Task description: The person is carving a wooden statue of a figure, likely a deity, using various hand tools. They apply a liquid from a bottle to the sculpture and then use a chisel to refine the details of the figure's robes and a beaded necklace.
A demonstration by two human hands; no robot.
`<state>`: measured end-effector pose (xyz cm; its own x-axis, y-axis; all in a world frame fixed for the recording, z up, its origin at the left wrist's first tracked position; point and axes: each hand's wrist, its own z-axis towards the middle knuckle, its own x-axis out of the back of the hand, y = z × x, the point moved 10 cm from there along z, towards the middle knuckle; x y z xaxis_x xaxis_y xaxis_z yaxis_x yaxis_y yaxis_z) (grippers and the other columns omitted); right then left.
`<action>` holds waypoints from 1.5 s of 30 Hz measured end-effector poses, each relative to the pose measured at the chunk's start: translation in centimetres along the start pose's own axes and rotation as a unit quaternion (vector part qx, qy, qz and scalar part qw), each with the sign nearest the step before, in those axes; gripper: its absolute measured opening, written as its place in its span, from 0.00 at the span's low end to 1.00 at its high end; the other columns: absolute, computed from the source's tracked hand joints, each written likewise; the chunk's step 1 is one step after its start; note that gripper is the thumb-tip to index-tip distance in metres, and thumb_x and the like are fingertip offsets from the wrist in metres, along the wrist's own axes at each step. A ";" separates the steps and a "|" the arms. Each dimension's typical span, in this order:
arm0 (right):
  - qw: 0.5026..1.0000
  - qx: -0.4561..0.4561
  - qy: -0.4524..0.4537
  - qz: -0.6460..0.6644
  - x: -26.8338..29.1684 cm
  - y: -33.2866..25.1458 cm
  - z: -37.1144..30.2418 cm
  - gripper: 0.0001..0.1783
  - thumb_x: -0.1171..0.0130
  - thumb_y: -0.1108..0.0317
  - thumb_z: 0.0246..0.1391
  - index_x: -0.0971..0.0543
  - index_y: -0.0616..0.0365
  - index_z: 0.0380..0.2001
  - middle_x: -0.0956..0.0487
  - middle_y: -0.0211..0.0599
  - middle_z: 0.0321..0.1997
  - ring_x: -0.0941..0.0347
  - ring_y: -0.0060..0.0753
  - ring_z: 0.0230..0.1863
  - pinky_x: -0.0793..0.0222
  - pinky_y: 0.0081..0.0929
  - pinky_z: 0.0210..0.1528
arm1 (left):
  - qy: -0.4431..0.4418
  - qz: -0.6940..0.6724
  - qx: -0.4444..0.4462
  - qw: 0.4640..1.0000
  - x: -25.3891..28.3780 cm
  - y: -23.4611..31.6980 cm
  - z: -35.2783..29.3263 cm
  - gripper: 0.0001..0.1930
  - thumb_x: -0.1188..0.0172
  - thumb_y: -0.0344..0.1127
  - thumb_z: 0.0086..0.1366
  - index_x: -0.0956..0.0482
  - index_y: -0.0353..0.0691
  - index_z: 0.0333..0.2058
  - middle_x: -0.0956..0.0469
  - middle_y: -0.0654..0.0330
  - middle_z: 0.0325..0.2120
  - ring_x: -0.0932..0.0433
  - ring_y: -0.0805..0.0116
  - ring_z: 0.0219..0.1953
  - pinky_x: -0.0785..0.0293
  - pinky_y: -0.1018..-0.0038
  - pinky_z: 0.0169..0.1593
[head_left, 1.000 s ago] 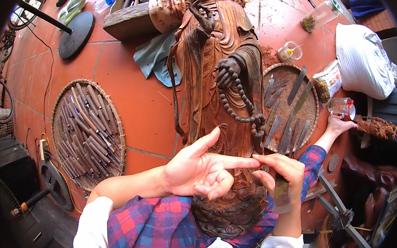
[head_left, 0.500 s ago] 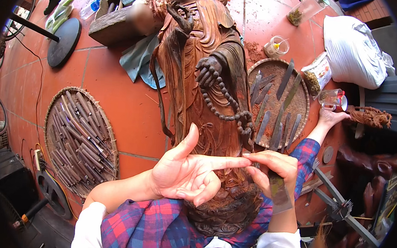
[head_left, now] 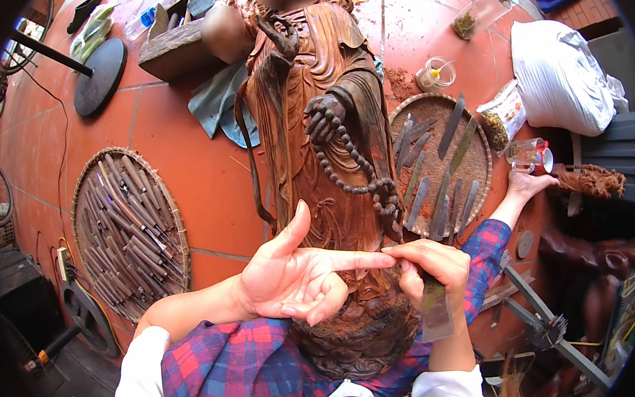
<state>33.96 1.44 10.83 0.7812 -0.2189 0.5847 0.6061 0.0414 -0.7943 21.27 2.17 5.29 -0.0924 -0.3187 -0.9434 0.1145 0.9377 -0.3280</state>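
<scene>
A large carved wooden statue (head_left: 320, 72) lies lengthwise before me, its carved base (head_left: 355, 336) close against my lap. Carved beads (head_left: 344, 186) hang from the statue's hand. Over the base, my left hand (head_left: 289, 275) is turned palm up, thumb raised and index finger stretched out to the right. The fingers of my right hand (head_left: 439, 268) meet that index fingertip. Closed in my right hand is a flat metal scraper blade (head_left: 439, 312), which hangs down below the palm; whether anything tiny sits at the fingertips cannot be made out.
A round basket of wooden-handled carving tools (head_left: 132, 229) lies at left. At right, a round woven tray (head_left: 475, 188) bears several flat blades. Beyond it are a jar (head_left: 435, 75) and a white sack (head_left: 562, 76). A wooden box (head_left: 184, 50) and black round stand (head_left: 100, 73) sit far left.
The whole scene shifts slightly in the view. Both hands keep nearly the same pose, with the right fingers still at the left index fingertip and the blade hanging slightly differently.
</scene>
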 end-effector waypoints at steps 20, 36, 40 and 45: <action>0.942 0.189 0.054 0.271 3.3 -1.8 -5.8 0.36 0.50 0.33 0.61 0.13 0.53 0.21 0.25 0.21 0.22 0.35 0.22 0.25 0.36 0.33 0.43 | 0.112 0.906 -0.362 0.191 -5.6 3.4 -3.0 0.09 0.26 0.36 0.55 0.14 0.43 0.34 0.25 0.68 0.18 0.27 0.72 0.19 0.32 0.76 0.22; 0.941 0.210 -0.129 0.230 -5.7 -4.8 -2.4 0.21 0.30 0.52 0.47 0.28 0.54 0.22 0.34 0.31 0.27 0.33 0.41 0.38 0.36 0.44 0.51 | 0.081 0.900 -0.411 0.120 -6.3 3.4 -1.1 0.14 0.29 0.34 0.46 0.12 0.40 0.35 0.23 0.66 0.24 0.25 0.74 0.20 0.30 0.77 0.21; 0.936 0.230 -0.119 0.239 -5.6 -3.9 -1.2 0.24 0.29 0.49 0.43 0.29 0.55 0.20 0.35 0.31 0.26 0.34 0.42 0.37 0.36 0.44 0.47 | 0.135 0.883 -0.441 0.087 -6.1 4.4 -1.5 0.12 0.28 0.36 0.46 0.12 0.43 0.33 0.27 0.68 0.20 0.26 0.73 0.19 0.31 0.76 0.21; 0.933 0.241 -0.116 0.242 -5.2 -3.0 0.2 0.25 0.28 0.50 0.42 0.31 0.56 0.18 0.36 0.31 0.25 0.35 0.42 0.35 0.36 0.43 0.43 | 0.165 0.874 -0.450 0.082 -5.9 5.8 -1.2 0.13 0.28 0.33 0.44 0.12 0.46 0.33 0.33 0.69 0.17 0.31 0.74 0.17 0.36 0.76 0.20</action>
<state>28.06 2.68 10.21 0.9582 0.1527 0.2418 0.1283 0.5260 -0.8408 21.26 9.65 8.97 -0.7521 0.2924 0.5906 0.1325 -0.8108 0.5702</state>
